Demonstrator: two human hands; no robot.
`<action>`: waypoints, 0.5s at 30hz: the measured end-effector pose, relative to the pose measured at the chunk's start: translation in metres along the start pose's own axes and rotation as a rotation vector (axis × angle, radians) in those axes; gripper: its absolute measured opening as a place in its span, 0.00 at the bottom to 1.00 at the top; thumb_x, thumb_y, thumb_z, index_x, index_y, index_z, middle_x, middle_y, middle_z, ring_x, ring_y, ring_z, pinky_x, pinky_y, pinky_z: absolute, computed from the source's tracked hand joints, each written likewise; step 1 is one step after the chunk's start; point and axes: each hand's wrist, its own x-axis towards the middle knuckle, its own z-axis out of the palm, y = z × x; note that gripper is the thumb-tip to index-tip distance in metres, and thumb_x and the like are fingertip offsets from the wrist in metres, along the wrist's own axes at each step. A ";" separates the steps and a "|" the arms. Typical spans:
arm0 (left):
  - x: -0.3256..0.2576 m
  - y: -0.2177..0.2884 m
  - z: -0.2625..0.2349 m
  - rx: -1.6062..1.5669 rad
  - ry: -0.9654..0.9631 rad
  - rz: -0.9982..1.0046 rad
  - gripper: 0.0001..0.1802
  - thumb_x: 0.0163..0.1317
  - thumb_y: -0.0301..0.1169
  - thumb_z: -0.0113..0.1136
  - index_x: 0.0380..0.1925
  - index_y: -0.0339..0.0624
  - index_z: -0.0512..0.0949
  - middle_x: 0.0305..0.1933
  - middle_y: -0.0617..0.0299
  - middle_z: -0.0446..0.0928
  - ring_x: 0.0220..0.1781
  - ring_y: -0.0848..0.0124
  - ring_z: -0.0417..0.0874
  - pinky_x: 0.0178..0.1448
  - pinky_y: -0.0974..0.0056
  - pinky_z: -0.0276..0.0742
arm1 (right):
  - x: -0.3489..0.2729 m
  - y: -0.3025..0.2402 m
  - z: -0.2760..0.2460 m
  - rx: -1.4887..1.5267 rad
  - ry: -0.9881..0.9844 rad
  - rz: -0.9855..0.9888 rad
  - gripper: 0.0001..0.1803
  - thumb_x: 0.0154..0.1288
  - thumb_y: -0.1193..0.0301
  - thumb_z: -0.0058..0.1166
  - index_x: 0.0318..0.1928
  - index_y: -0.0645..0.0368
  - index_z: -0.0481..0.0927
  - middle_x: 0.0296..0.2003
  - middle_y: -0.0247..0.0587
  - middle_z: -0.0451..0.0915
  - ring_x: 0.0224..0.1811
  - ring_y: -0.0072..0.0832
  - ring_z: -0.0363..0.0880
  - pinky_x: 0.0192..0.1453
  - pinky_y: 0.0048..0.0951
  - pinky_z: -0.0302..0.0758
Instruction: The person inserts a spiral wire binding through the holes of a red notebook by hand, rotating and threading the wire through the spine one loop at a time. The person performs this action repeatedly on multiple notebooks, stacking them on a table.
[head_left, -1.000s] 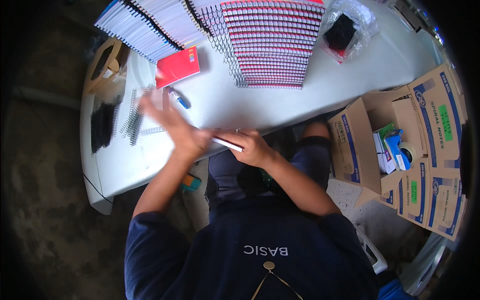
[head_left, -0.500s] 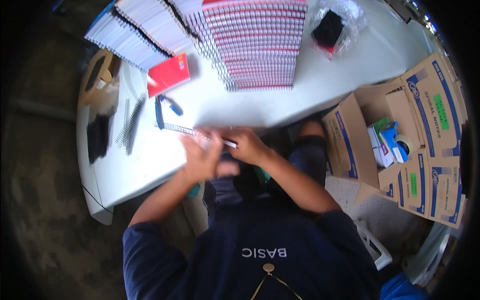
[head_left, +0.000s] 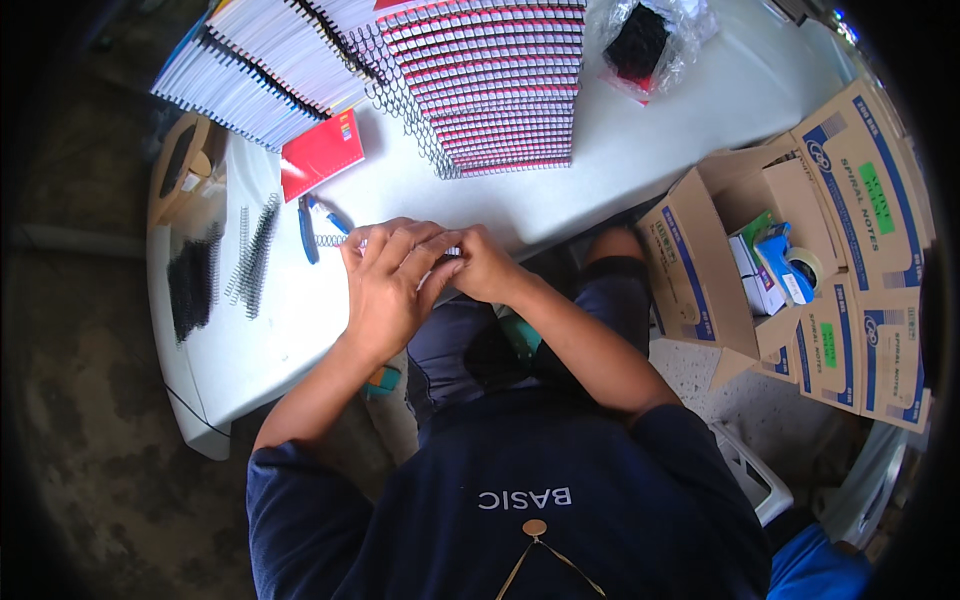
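Note:
At the table's near edge, both my hands are together over a thin bound item (head_left: 453, 253) with a pale edge. Most of it is hidden under my fingers, so its kind is not certain. A wire spiral coil (head_left: 328, 240) sticks out to the left from under my left hand (head_left: 385, 275), whose fingers bend over the top with the thumb pointing right. Fingers curled, my right hand (head_left: 485, 268) grips the item's right end. Beside the coil's free end lie blue-handled pliers (head_left: 308, 232).
Loose dark coils (head_left: 258, 255) and a black coil bundle (head_left: 194, 283) lie left. A red notebook (head_left: 322, 155) rests before tall stacks of spiral notebooks (head_left: 490, 90). Plastic wrapping (head_left: 675, 40) holds something black. An open carton (head_left: 690, 265) with a tape dispenser (head_left: 785, 265) stands right.
My left hand, blurred and loosely open before, has closed over the item beside my right hand. Both hands are slightly higher in view, and the view has shifted a little.

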 end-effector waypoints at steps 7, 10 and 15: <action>0.016 -0.002 -0.020 -0.092 -0.226 -0.061 0.15 0.46 0.30 0.68 0.37 0.48 0.78 0.38 0.67 0.77 0.41 0.68 0.76 0.49 0.62 0.60 | 0.002 -0.009 0.001 0.102 -0.024 0.005 0.16 0.54 0.81 0.54 0.45 0.63 0.77 0.38 0.51 0.81 0.43 0.35 0.81 0.48 0.29 0.75; 0.021 0.006 -0.022 -0.063 -0.155 -0.087 0.18 0.45 0.31 0.68 0.39 0.48 0.78 0.37 0.66 0.77 0.42 0.67 0.76 0.49 0.62 0.61 | 0.000 -0.008 0.003 0.293 0.003 0.020 0.16 0.54 0.81 0.54 0.45 0.63 0.77 0.38 0.49 0.82 0.44 0.33 0.81 0.50 0.29 0.74; 0.017 0.005 -0.018 -0.046 -0.150 -0.002 0.16 0.46 0.32 0.67 0.38 0.47 0.79 0.37 0.65 0.77 0.44 0.66 0.75 0.48 0.60 0.62 | 0.002 -0.014 -0.002 0.102 -0.019 0.103 0.09 0.55 0.78 0.53 0.38 0.65 0.78 0.31 0.52 0.81 0.38 0.35 0.82 0.40 0.32 0.75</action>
